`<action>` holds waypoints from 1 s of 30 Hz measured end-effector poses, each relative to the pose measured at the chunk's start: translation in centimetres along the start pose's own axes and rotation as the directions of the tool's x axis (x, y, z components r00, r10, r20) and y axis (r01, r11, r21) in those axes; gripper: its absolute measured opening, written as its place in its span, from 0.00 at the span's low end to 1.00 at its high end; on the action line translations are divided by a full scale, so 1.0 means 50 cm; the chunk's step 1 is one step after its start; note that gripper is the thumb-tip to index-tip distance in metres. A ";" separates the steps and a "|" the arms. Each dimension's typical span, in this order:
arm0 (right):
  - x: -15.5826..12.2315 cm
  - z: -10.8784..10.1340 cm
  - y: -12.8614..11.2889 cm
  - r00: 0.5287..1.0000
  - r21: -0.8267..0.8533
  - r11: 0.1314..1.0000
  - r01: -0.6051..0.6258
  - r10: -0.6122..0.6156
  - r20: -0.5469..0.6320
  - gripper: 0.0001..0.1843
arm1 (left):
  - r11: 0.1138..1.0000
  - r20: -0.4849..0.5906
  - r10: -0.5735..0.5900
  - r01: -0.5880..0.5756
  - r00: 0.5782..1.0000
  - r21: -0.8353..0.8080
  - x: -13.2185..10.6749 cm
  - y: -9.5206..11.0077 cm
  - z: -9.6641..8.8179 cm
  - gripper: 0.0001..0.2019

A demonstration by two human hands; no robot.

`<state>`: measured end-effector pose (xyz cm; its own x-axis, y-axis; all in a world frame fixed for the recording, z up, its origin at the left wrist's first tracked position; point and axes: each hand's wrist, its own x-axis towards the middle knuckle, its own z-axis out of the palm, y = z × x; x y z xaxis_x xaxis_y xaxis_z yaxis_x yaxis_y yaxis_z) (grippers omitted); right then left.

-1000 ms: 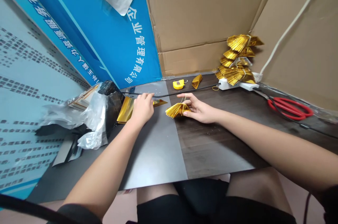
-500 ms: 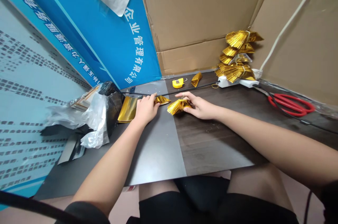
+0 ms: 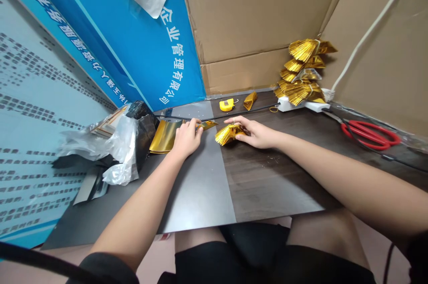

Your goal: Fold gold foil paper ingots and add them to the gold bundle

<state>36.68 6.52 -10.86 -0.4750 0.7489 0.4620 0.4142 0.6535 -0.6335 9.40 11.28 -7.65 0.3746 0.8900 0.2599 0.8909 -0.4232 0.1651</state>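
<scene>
My left hand (image 3: 187,137) rests over the left part of the table, its thumb and fingers closed around a small folded piece of gold foil paper (image 3: 209,124). Under and left of that hand lies a stack of flat gold foil sheets (image 3: 163,137). To the right, my right hand (image 3: 259,133) grips a fan-shaped bundle of folded gold foil paper (image 3: 226,134) with a thin band around its middle. The bundle's pleated edges point left toward my left hand. Part of it is hidden by my fingers.
Behind the hands are a yellow tape measure (image 3: 227,104) and a folded gold piece (image 3: 250,100). Several banded gold bundles (image 3: 302,72) are piled on a white power strip (image 3: 289,104). Red-handled scissors (image 3: 370,134) lie right; a crumpled plastic bag (image 3: 123,154) sits left. A black cable crosses behind.
The folded foil piece at my left fingertips looks flatter and narrower than before. My right hand keeps its hold on the bundle; the whole view has shifted slightly.
</scene>
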 end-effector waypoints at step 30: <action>-0.008 -0.064 -0.011 0.941 0.003 0.996 0.088 -0.084 0.327 0.28 | 0.907 0.082 0.406 -0.390 0.910 -0.161 0.011 -0.020 0.018 0.08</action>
<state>39.12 6.19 -8.72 -0.7357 0.6141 0.2857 0.3686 0.7169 -0.5918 8.94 12.32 -8.53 0.7239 0.6519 0.2257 0.6200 -0.7583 0.2016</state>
